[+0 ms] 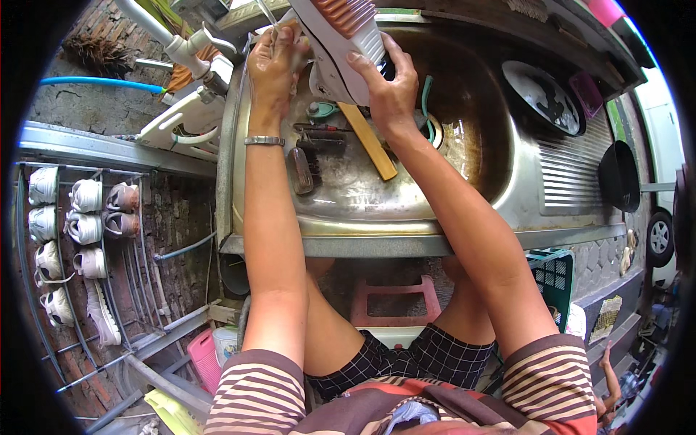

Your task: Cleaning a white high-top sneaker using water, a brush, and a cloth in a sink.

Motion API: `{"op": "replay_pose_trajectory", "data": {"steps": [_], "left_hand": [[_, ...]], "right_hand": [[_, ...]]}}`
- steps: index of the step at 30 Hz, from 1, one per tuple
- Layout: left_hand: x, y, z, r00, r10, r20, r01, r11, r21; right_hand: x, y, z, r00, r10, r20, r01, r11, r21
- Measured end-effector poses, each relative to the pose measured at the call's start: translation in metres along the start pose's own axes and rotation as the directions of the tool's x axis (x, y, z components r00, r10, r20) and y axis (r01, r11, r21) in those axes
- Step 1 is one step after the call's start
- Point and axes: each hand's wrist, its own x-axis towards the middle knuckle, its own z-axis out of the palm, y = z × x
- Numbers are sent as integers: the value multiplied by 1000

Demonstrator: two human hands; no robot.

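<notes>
Above the steel sink [375, 209], my right hand [389, 81] grips one end of a white shoe [340, 65], its ribbed brown-and-white sole turned up. My left hand [274, 68], wet and with curled fingers, is beside the shoe under a thin water stream [266, 11]. Something tan shows at its fingertips; what it holds is unclear. Below the hands in the basin lie a yellowish wooden handle [370, 144], a brown-backed brush [300, 171], a dark brush [323, 138] and a turquoise brush [322, 110]. A curved turquoise handle [428, 100] lies by the drain [437, 130].
A white tap [187, 51] rises at the left. Further down stands a metal rack [60, 217] with several shoes [86, 196]. On the right drainboard [571, 174] are a black basin with whitish liquid [541, 98] and a black bowl [620, 176]. Another person's arm [613, 375] shows lower right.
</notes>
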Motion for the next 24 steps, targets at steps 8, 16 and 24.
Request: {"op": "replay_pose_trajectory", "data": {"steps": [8, 16, 24], "left_hand": [[-2, 6, 2, 991, 7, -135, 24, 974, 224], [-4, 7, -5, 987, -110, -117, 116, 992, 40], [3, -9, 9, 993, 36, 112, -32, 999, -33]], "right_hand": [[-4, -1, 2, 999, -26, 30, 26, 1000, -7], [-7, -3, 5, 993, -75, 93, 78, 996, -31], [8, 8, 0, 985, 165, 44, -170, 970, 174]]}}
